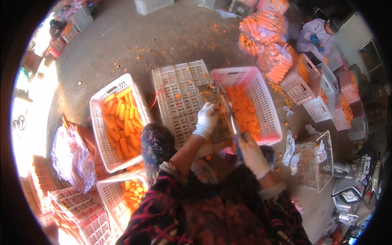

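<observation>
Metal cutter (234, 125) | ahead of right fingers (245, 143), wrapped around it | left fingers (209, 107) curled beside it, hold unclear

The left hand (207, 118) extends farther forward than the curled right hand (252, 155).

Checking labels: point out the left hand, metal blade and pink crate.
Left hand (206, 121), head view: back of the hand.
Metal blade (234, 125), head view: lower part.
Pink crate (266, 107), head view: right wall.
</observation>
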Tool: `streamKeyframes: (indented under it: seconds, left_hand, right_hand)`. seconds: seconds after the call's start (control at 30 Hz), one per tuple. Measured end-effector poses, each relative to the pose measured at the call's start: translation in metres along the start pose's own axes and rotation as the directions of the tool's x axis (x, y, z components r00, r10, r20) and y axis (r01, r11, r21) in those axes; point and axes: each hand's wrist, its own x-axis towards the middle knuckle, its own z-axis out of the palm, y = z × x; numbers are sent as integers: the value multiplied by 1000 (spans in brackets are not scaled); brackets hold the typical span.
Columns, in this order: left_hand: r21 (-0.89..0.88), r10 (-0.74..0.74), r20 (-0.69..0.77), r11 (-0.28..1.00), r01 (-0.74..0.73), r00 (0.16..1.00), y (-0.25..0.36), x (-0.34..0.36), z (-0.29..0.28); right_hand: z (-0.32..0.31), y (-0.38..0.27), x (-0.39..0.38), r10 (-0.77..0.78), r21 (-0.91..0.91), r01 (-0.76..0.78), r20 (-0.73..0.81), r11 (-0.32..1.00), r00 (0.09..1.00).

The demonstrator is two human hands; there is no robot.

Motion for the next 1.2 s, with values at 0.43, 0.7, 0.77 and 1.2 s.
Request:
streamKeyframes:
  seconds: [0.43,0.7,0.77,1.2]
  left_hand:
    - [-43,-72,-41,997,70,997,8,5,-3]
    - [-50,-116,28,992,118,993,6,10,2]
    - [21,-128,44,992,127,991,10,14,1]
    - [-125,-93,-20,988,90,995,0,5,8]
  right_hand:
    - [-15,-18,-3,83,142,-97,107,985,991]
    - [61,88,1,129,100,-114,-159,988,979]
    - [39,69,-1,67,129,-53,-112,990,991]
    - [31,39,-7,268,280,-242,-59,929,962]
